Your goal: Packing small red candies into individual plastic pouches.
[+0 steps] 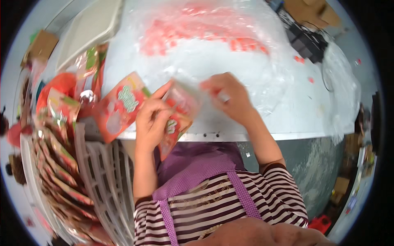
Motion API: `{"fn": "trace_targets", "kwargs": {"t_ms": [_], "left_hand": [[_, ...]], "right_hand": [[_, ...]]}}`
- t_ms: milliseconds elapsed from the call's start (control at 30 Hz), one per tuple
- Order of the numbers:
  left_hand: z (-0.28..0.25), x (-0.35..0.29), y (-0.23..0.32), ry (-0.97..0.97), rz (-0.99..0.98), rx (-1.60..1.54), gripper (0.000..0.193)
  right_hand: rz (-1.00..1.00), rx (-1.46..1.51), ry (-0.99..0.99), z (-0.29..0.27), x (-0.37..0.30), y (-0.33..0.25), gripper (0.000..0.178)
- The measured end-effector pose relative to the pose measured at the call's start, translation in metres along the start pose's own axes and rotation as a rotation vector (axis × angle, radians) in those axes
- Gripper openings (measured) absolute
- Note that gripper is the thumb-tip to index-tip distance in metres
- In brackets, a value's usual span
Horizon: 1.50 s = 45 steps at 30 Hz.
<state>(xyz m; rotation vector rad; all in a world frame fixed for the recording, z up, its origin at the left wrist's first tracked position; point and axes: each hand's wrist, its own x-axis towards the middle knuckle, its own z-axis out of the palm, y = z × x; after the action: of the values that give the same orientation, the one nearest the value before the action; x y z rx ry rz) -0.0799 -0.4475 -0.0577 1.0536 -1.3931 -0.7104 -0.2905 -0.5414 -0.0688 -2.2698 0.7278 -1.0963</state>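
So right under my chin is the white plastic crate (104,180), and along its left side a row of filled red pouches (57,164) is stacked on edge. Just above that, at the table edge (287,133), my left hand (151,119) is clamped on the red snack pouch (174,123), thumb on one face and fingers behind, mouth tipped up toward my other hand. My right hand (227,98) is pinched shut on what looks like one small pink candy at the pouch opening; it's blurry, so I can't tell exactly what's between the fingertips.

Tip from doing this: I'd say keep the mouth bowed open with the left thumb and bring the piece right over the opening before letting go, or it bounces onto the table.

Beside my left hand lies another flat pouch (119,106). Farther back is the big clear bag of pink candies (201,35), and a white tray (90,28) at the far left.
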Motion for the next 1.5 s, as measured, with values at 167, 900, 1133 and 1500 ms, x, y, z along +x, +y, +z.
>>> {"fn": "trace_targets", "kwargs": {"t_ms": [167, 900, 1133, 1500], "left_hand": [[0.0, -0.012, 0.002, -0.111, -0.147, 0.062, 0.009], [0.049, -0.05, 0.046, -0.216, -0.232, -0.484, 0.018], [0.04, -0.045, 0.042, -0.357, -0.161, -0.479, 0.018], [0.034, -0.054, 0.036, -0.189, -0.204, -0.619, 0.029]], "right_hand": [[-0.487, -0.104, -0.261, -0.01, 0.017, -0.042, 0.007], [0.151, 0.072, -0.966, -0.052, -0.035, -0.118, 0.023], [-0.147, -0.019, -0.716, -0.039, -0.05, -0.113, 0.013], [-0.044, 0.043, -0.79, -0.045, -0.051, -0.121, 0.021]]}}
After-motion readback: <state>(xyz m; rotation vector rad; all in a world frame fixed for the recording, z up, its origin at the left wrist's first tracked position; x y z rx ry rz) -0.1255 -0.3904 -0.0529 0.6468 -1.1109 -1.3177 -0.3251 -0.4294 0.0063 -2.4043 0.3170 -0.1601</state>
